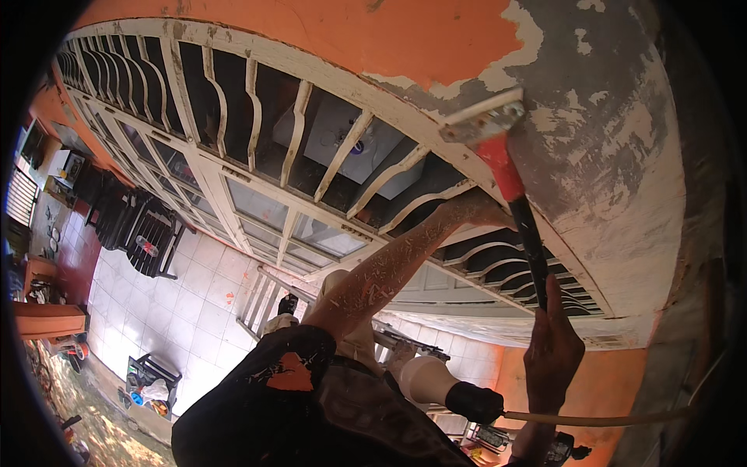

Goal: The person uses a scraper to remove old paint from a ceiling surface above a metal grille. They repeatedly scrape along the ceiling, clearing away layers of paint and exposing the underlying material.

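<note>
My right hand (553, 350) grips the black lower handle of a long-handled scraper (528, 245) with a red neck. Its wide, worn metal head (484, 119) is at the upper edge of the window frame, against or close to the wall; contact is unclear. Orange paint (408, 35) has come off in patches there, baring grey and whitish wall (589, 146). My left arm reaches across to the cream wooden window frame (432, 134), where my left hand (484, 211) holds on beside the grille bars. Its fingers are mostly hidden. Paint flakes cling to the forearm, and a larger orange chip (290, 372) lies on my dark sleeve.
A light bulb (429, 379) in a black socket hangs from a cable (595, 419) close to my right forearm. Ladder rails (262, 303) show below me. On the white tiled floor (198, 286) stand dark slatted chairs (153, 236) and a small table (153, 373) with items.
</note>
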`<state>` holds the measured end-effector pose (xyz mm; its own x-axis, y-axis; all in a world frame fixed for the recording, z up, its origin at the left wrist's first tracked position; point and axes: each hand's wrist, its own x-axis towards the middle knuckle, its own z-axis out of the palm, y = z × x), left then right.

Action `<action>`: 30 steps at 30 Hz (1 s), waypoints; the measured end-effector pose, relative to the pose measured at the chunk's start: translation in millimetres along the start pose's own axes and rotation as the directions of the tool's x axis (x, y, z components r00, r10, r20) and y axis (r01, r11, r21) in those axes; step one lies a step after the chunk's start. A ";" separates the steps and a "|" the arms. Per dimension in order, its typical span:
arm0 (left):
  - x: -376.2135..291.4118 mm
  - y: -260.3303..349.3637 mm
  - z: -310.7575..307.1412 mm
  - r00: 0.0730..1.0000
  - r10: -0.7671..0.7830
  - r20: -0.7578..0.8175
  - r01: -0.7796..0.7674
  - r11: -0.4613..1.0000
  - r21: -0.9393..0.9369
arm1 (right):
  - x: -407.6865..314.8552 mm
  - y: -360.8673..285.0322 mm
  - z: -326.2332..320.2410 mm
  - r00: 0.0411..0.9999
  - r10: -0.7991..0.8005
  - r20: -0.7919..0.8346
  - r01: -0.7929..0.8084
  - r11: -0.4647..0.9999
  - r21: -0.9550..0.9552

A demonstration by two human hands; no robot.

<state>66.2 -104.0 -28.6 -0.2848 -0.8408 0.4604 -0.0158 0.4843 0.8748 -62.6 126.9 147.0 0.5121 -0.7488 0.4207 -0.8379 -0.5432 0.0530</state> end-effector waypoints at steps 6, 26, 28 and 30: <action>-5.3 5.9 -7.4 0.989 -0.106 0.100 0.121 0.981 -0.155 | 27.5 -28.7 -12.2 0.982 -0.180 -0.049 0.180 0.984 -0.002; -0.5 7.6 -4.7 0.983 -0.146 0.110 0.164 0.971 -0.173 | -4.5 -22.5 -2.5 0.997 -0.070 -0.045 0.072 0.996 0.057; -0.4 2.3 -1.9 0.999 -0.045 -0.005 0.045 0.996 -0.080 | 0.0 -25.5 -10.0 0.992 -0.006 -0.123 0.018 0.996 0.092; -0.9 -1.1 -1.2 0.993 0.062 -0.104 -0.047 0.989 0.142 | 16.2 -36.2 -12.1 0.995 -0.035 -0.096 0.046 0.992 0.120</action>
<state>67.6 -104.2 -29.8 -0.1839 -0.8299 0.5268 -0.1383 0.5525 0.8220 -26.3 139.0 162.9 0.5203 -0.6900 0.5032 -0.7848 -0.6187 -0.0368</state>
